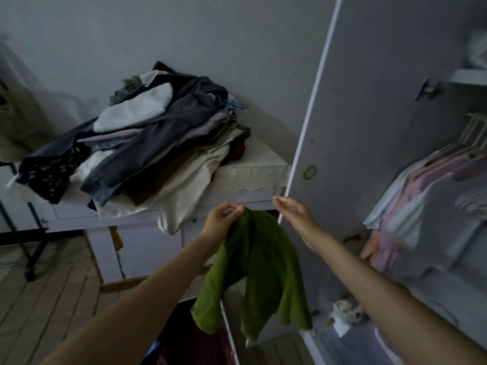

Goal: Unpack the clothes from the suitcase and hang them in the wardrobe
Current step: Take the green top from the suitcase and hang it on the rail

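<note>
At centre frame the left hand (224, 216) pinches a green shirt (257, 272) by its top edge; it hangs lengthwise, hem down. The right hand (295, 212), fingers straight and empty, reaches beside it. Next it needs a hanger, probably from the clothes pile (147, 138) on the counter (253, 169) upper left, then the wardrobe rail (474, 125) at right.

Dim room: grey wall (210, 30) behind a cloth-covered white table (253, 169); apparently wooden plank floor (47, 299) beneath the table.
</note>
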